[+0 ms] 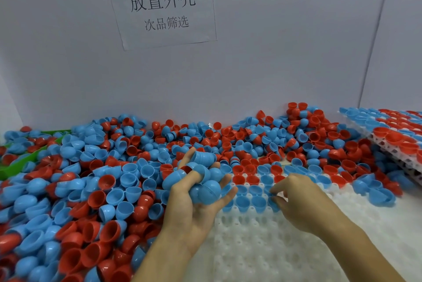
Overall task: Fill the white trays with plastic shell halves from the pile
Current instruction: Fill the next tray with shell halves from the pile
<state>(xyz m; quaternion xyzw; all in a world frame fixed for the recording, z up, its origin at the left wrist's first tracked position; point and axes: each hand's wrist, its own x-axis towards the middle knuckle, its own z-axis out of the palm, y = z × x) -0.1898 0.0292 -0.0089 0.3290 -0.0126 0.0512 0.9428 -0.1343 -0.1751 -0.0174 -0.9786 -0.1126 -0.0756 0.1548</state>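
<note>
Left hand (194, 204) cupping perhaps five blue shells (205, 188); right hand (294, 199) pinching one above white tray (262, 247).

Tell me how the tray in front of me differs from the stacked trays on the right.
The front tray lies flat, mostly bare, with shells only in its far rows. The stacked trays sit tilted at the right edge, their top fully filled. Both are white and hold red and blue shells.
</note>
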